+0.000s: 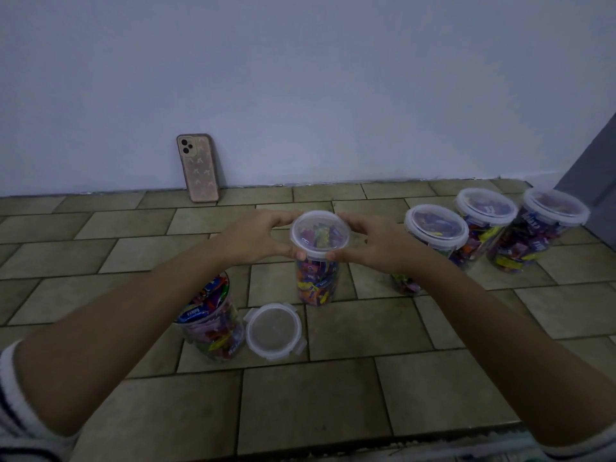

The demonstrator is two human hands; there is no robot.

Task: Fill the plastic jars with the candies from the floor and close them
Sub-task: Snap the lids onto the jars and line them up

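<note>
A clear plastic jar (318, 281) full of colourful wrapped candies stands on the tiled floor at the centre, with a clear round lid (320, 234) on its mouth. My left hand (256, 236) grips the lid's left edge between thumb and fingers. My right hand (373, 243) grips its right edge the same way. Nearer me on the left stands an open jar (213, 323) heaped with candies, partly hidden by my left forearm. A loose lid (274, 331) with clip tabs lies on the floor beside it.
Three lidded candy jars (436, 230) (487, 208) (553, 211) stand in a row at the right, the nearest partly behind my right arm. A phone (198, 168) in a patterned case leans against the white wall. Olive floor tiles (333, 395) spread toward me.
</note>
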